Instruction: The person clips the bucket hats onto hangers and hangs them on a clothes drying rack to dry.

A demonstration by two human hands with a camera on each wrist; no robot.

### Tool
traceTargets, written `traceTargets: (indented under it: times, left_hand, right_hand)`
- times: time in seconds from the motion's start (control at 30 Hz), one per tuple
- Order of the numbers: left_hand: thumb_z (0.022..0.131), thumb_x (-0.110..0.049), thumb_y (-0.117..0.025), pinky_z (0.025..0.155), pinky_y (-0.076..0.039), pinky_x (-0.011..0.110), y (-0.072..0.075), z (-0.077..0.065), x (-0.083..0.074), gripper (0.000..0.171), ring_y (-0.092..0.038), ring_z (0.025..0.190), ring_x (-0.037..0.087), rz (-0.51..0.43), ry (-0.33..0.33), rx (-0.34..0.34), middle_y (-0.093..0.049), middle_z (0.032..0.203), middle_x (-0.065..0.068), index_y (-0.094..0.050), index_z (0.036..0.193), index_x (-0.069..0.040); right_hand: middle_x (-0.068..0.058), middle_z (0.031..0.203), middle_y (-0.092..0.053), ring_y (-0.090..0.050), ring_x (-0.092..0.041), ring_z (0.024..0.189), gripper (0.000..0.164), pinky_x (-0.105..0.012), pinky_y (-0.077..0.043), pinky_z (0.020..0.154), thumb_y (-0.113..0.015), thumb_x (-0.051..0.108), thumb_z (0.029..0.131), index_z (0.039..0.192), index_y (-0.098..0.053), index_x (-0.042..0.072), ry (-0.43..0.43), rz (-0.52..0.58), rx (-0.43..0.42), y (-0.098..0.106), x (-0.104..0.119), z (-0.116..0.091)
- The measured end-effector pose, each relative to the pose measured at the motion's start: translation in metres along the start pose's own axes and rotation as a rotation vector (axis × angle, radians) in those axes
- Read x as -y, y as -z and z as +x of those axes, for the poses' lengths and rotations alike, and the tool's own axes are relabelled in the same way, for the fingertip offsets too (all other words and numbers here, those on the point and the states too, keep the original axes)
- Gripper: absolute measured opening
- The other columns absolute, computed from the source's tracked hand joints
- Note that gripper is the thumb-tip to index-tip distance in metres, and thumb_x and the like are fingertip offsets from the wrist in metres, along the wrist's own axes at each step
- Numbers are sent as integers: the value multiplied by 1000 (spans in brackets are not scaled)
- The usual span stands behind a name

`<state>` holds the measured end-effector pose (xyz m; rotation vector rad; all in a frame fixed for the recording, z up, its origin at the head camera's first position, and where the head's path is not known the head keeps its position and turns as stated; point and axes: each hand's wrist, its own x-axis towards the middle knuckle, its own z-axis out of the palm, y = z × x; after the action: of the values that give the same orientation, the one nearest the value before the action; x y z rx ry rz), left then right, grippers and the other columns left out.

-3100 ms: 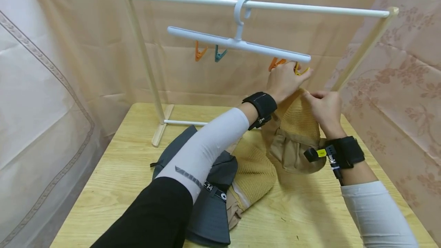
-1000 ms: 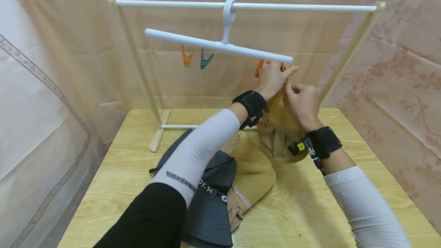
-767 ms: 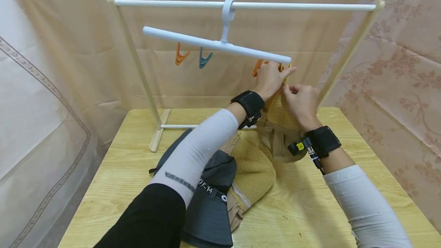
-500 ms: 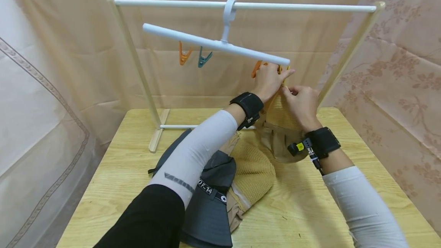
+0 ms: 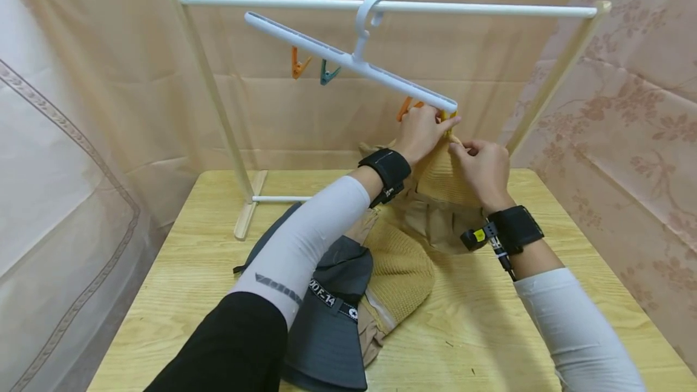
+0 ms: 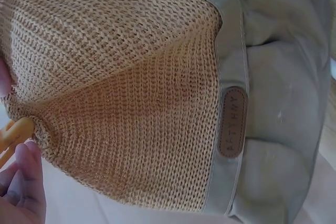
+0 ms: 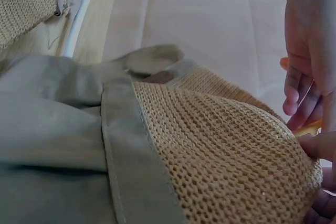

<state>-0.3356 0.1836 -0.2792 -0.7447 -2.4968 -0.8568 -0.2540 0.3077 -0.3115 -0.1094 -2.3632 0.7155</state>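
Note:
A knit-crowned tan sun hat (image 5: pixel 443 177) hangs below the low right end of a white clip hanger (image 5: pixel 400 82). My left hand (image 5: pixel 419 133) pinches the hanger's yellow clip (image 5: pixel 449 116) at that end. In the left wrist view, the tip of the yellow clip (image 6: pixel 20 132) meets the puckered top of the knit crown (image 6: pixel 131 108). Just to the right, my right hand (image 5: pixel 484 168) pinches the crown near its top. A leather label (image 6: pixel 232 121) shows on the hat's band. Whether the clip bites firmly cannot be told.
The hanger hooks over the white bar (image 5: pixel 474 9) of a wooden-ended rack. Orange (image 5: pixel 299 64) and teal (image 5: pixel 329 72) clips dangle at left; another orange clip (image 5: pixel 405 109) is beside my left hand. A dark grey hat (image 5: pixel 332 331) and another knit hat (image 5: pixel 400 277) lie on the table.
Both hands have come together at the yellow clip, bringing the crown's top up to it. Lately the hanger has tilted more, its right end lower and left end higher.

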Motion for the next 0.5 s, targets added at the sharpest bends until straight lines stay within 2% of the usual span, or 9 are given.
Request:
traceTargets:
  times: [0.2,0.3,0.43,0.5]
  left_hand:
    - [93,-50,-60,58,-40,20,-1,-4,5,34,-64,73,9,-28,-2,3,-71,83,-5,-67,85,-18]
    - [93,-50,-60,56,-36,19,-1,-7,8,35,-59,68,8,-26,-6,0,-65,78,-5,-63,82,-17]
    - [93,-51,-59,54,-29,18,0,-11,12,40,-48,61,8,-9,-13,-3,-52,69,-6,-58,75,-16]
    - [93,-51,-59,53,-28,18,-1,-12,14,40,-46,59,8,0,-20,-12,-51,67,-6,-61,74,-16]
  right_hand:
    - [-21,81,-74,-61,-25,64,34,-22,-35,54,-66,31,92,96,-77,-1,0,-13,22,-1,1,-2]
    - [-21,83,-73,-65,-31,70,35,-24,-36,57,-65,31,93,97,-76,-2,-1,-14,29,-3,2,-3]
    - [-22,84,-73,-65,-31,72,36,-25,-36,57,-65,32,93,97,-76,-2,-12,-15,41,-4,3,-4]
    - [-22,85,-73,-64,-31,72,36,-25,-36,57,-64,32,94,97,-76,-2,-15,-15,49,-5,3,-5]
